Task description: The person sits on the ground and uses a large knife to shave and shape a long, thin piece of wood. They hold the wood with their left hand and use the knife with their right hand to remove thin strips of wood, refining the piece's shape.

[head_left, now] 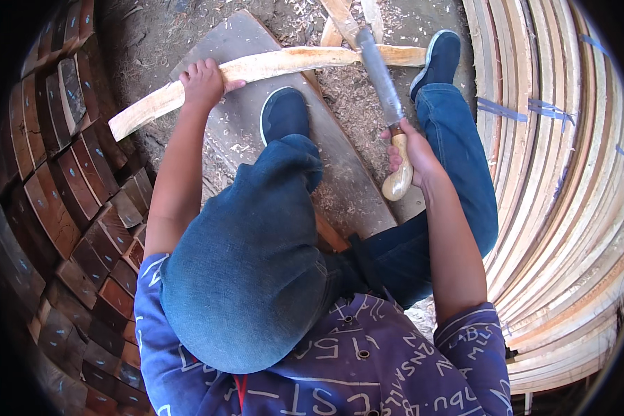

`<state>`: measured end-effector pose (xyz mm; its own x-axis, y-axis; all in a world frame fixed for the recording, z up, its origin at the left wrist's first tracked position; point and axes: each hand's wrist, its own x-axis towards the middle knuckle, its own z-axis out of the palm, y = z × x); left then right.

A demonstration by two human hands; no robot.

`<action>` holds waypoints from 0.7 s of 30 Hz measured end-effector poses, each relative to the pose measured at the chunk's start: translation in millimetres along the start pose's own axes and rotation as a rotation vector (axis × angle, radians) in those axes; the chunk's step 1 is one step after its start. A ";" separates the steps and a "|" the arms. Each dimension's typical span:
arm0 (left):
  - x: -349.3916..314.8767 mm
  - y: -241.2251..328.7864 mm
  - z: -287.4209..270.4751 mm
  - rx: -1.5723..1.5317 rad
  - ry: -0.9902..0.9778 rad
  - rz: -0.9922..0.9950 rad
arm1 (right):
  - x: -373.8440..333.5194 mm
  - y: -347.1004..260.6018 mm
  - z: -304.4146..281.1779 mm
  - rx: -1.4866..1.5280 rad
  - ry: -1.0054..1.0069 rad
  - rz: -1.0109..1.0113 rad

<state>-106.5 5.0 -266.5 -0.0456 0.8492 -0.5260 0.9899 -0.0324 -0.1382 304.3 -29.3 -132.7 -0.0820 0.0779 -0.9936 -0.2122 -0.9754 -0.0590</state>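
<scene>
Two outstretched hands (203, 84) (416, 154) grip wood (277, 63) left, knife (387, 93) right.

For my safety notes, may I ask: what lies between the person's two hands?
In the head view, between the left hand and right hand lie the left shoe on a board, then ground strewn with shavings.

The left hand (204, 82) lies back-up, fingers (201, 67) bent, thumb (235, 85) pointing rightward, while the right hand (417, 154), behind and right of it, curls tightly, each forearm (180, 177) stretching back from its wrist.
</scene>
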 end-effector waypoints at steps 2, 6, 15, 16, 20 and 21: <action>-3.4 -3.1 -2.0 -0.020 -0.014 -0.015 | -2.3 -0.7 -3.5 -0.043 -0.036 0.072; -4.1 -3.7 -3.2 -0.009 0.003 -0.015 | -14.5 -25.0 11.1 0.103 -0.018 -0.151; 1.0 -6.0 -2.9 -0.028 0.004 -0.023 | -15.7 -8.1 4.6 -0.131 -0.026 0.020; 4.1 -5.3 -5.5 -0.009 0.012 -0.020 | -19.4 -18.7 7.1 -0.091 -0.035 -0.019; -5.8 -3.3 -4.0 0.001 -0.019 -0.016 | -45.7 -12.4 9.0 0.008 0.014 -0.149; -5.8 -1.1 -7.0 0.002 -0.008 -0.021 | -53.1 -10.3 11.0 0.011 0.041 -0.202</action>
<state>-106.4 3.8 -257.5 -0.0670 0.8452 -0.5302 0.9885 -0.0161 -0.1506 300.2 -21.1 -78.2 0.0029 0.2629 -0.9648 -0.2306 -0.9386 -0.2565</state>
